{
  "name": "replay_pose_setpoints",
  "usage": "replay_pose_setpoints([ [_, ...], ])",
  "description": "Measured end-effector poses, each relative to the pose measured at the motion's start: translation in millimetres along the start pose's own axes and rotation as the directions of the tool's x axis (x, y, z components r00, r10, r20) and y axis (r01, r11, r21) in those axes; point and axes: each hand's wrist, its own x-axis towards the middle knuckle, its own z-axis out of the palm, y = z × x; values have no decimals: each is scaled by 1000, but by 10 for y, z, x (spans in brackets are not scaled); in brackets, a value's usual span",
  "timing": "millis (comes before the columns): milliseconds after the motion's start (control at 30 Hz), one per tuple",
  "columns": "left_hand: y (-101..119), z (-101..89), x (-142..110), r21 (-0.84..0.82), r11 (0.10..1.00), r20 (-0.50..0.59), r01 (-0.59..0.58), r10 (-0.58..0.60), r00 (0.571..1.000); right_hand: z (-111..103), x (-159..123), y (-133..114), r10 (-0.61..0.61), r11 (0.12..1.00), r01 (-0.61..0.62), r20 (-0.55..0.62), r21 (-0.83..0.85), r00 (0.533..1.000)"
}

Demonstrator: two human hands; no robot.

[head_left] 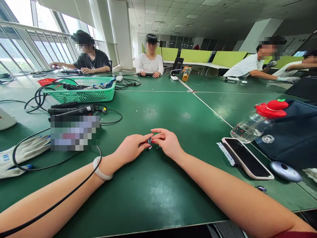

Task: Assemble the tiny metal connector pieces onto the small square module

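Over the middle of the green table, my left hand (131,147) pinches a small dark part (149,141) between thumb and fingers. It has lighter specks, and its kind is too small to make out. From the other side my right hand (169,142) meets it, thumb and fingertips closed at the part's right edge. The fingers of both hands partly hide the part. Just below my right fingertips, a tiny thin piece (158,147) shows; I cannot tell whether it is held. A black cable (74,198) crosses over my left forearm.
A green basket (84,96) with cables and tools stands at the back left, near black devices (74,110) and gloves (27,152). On the right are a phone (247,158), a red-lidded bottle (252,127), a mouse (286,171) and a dark bag (292,132). Several people sit across the table.
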Motion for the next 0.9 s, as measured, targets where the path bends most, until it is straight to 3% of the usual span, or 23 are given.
replay_pose_setpoints([
  [367,-24,4,-30,-2,997,37,-79,79,996,7,-68,-76,-200,920,192,12,-341,980],
  [600,1,-47,-22,-68,993,25,-92,94,995,14,-70,-80,-229,902,235,60,-363,972],
  [767,35,-75,-13,-128,992,29,-19,23,999,34,-80,-106,-234,897,258,110,-360,966],
  [900,13,-76,7,-129,988,17,80,-78,997,10,-62,-96,-151,905,172,84,-389,985],
])
